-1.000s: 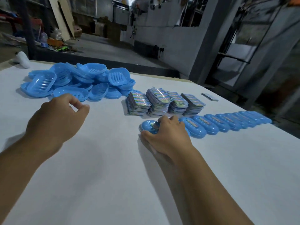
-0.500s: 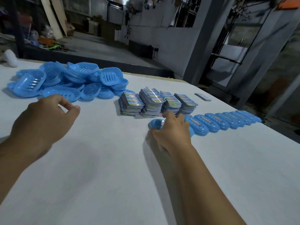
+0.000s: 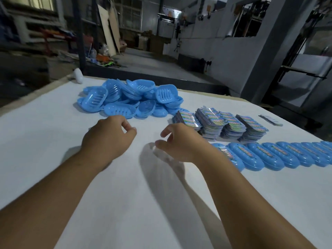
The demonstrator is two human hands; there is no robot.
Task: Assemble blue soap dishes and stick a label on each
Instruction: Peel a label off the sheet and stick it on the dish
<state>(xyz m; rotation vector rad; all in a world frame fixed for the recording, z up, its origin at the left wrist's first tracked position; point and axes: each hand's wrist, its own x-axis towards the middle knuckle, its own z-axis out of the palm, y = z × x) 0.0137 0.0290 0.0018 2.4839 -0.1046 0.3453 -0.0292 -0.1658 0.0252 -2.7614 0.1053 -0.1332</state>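
Both hands empty, between the pile of loose dish parts and the labelled row

Left hand (image 3: pixel 107 139) and right hand (image 3: pixel 181 141) hover loosely curled, holding nothing; unassembled soap dish halves (image 3: pixel 125 99) lie just beyond the left fingers, label stacks (image 3: pixel 221 123) beyond the right; a hasty grab could topple the pile or fan the stacks onto the finished dishes (image 3: pixel 273 155)

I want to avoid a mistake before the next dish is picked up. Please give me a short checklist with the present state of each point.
1. Left hand holds nothing: ok.
2. Right hand holds nothing: ok.
3. Pile of loose dish parts lies ahead of the hands: ok.
4. Label stacks stand beside the pile: ok.
5. Last dish in the finished row has its label: ok, partly hidden by the right wrist.
6. Parts in the pile are undamaged: cannot tell.
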